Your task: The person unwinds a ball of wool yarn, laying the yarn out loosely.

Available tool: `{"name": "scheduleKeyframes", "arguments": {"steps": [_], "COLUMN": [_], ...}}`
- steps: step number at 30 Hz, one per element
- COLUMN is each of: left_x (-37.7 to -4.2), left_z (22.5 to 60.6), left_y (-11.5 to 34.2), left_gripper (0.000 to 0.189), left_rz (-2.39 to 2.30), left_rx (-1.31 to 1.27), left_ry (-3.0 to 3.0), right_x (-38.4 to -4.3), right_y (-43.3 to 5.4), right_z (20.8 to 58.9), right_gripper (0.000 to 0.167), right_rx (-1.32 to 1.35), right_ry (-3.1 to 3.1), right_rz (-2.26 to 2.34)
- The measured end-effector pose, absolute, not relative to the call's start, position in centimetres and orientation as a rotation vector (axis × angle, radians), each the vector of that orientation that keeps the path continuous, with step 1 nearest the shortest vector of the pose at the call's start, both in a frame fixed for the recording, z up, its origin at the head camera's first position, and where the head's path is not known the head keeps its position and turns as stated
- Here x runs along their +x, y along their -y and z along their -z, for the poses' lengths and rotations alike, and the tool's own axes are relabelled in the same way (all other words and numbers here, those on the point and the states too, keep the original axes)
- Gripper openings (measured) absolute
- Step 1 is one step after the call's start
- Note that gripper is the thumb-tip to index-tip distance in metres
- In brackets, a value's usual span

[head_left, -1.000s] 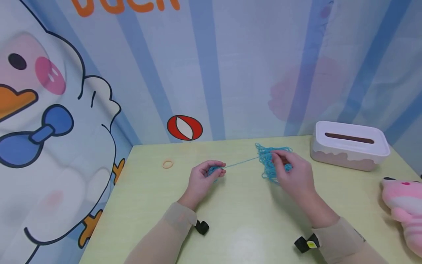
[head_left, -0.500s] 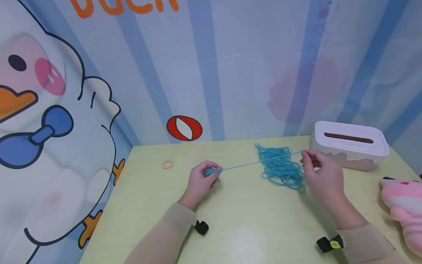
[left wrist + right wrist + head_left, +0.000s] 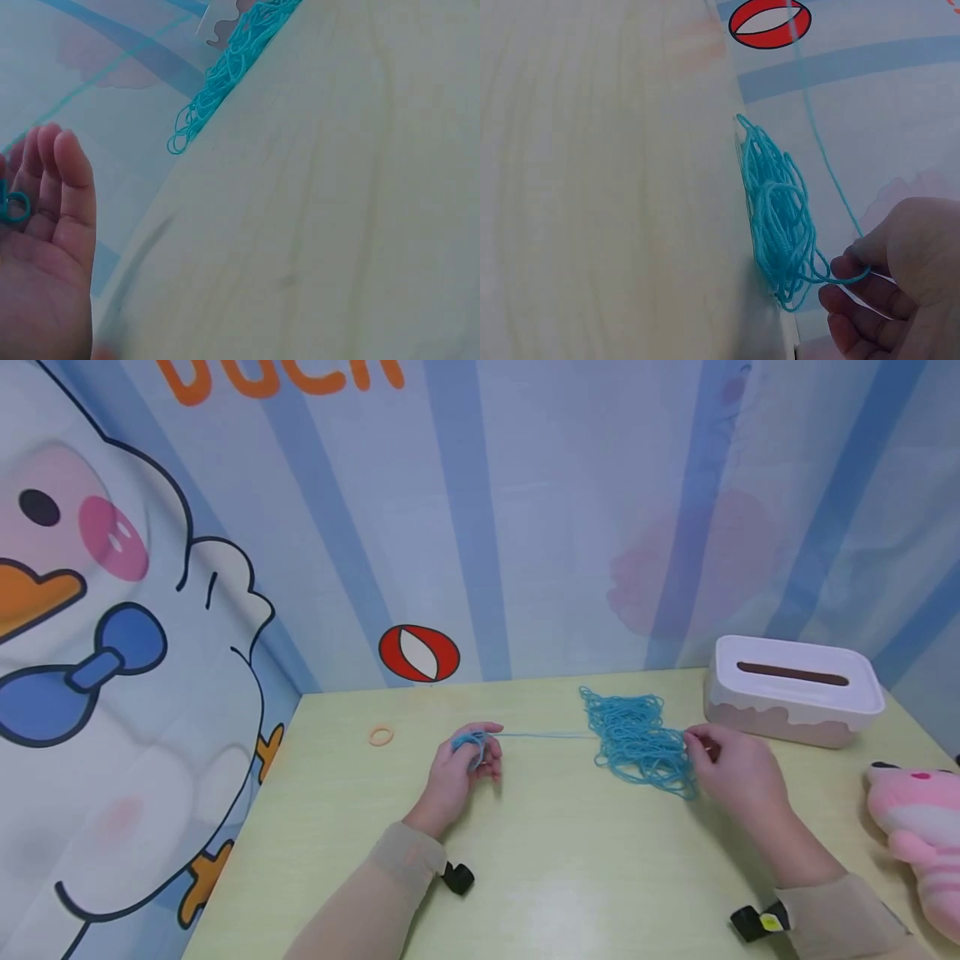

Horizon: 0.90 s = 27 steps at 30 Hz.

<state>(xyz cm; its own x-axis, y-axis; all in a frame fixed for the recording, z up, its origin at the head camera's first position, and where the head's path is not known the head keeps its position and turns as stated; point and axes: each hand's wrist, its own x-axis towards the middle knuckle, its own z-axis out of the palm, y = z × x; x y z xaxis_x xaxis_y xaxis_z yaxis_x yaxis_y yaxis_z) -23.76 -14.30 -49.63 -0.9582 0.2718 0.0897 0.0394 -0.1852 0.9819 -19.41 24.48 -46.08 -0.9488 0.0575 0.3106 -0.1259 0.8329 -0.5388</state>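
Observation:
Light blue yarn lies in a loose, tangled heap on the table, right of centre in the head view. My left hand holds a small bundle of the yarn, its loops wound about the thumb and index finger. The other fingers are loosely bent, seen from the palm side in the left wrist view. A taut strand runs right from this hand, over the heap. My right hand is at the heap's right edge. In the right wrist view its thumb and index finger pinch the strand, which trails on from there into the heap.
A white and pink tissue box stands at the back right of the table. A pink plush toy lies at the right edge, and a small orange ring at the back left. A printed curtain hangs behind.
My right hand has moved right from over the heap to its right side, drawing the strand along, then slightly lower. My left hand has turned, and its fingers have loosened around the yarn.

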Motion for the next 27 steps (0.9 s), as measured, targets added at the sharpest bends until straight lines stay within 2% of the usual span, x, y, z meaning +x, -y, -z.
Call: {"name": "scheduleKeyframes", "arguments": {"steps": [5, 9, 16, 20, 24, 27], "left_x": [-23.6, -23.6, -23.6, -23.4, -23.2, -23.2], "left_z": [49.5, 49.5, 49.5, 49.4, 49.4, 49.4], "left_y": [14.3, 14.3, 14.6, 14.6, 14.5, 14.6], "left_gripper": [0.049, 0.045, 0.042, 0.038, 0.033, 0.028], "left_rz": [-2.277, -2.257, -2.242, -2.219, -2.204, -2.204], "left_rx": [0.376, 0.381, 0.39, 0.406, 0.467, 0.508], "left_ry": [-1.902, -1.906, -1.901, -1.895, -1.861, -1.841], "right_x": [-19.5, -19.3, -19.7, -20.3, -21.4, -22.0], "right_y": [-24.6, -23.0, -15.4, -10.8, -7.6, -6.5], "right_z": [46.2, 46.2, 46.9, 47.0, 46.9, 46.9], "right_gripper": [0.032, 0.036, 0.031, 0.045, 0.058, 0.048], "right_rx": [0.091, 0.117, 0.485, 0.653, 0.713, 0.694], "right_ry": [2.883, 2.778, 2.362, 2.551, 2.749, 2.816], "right_rz": [-0.769, -0.78, -0.862, -0.952, -1.135, -1.206]}}
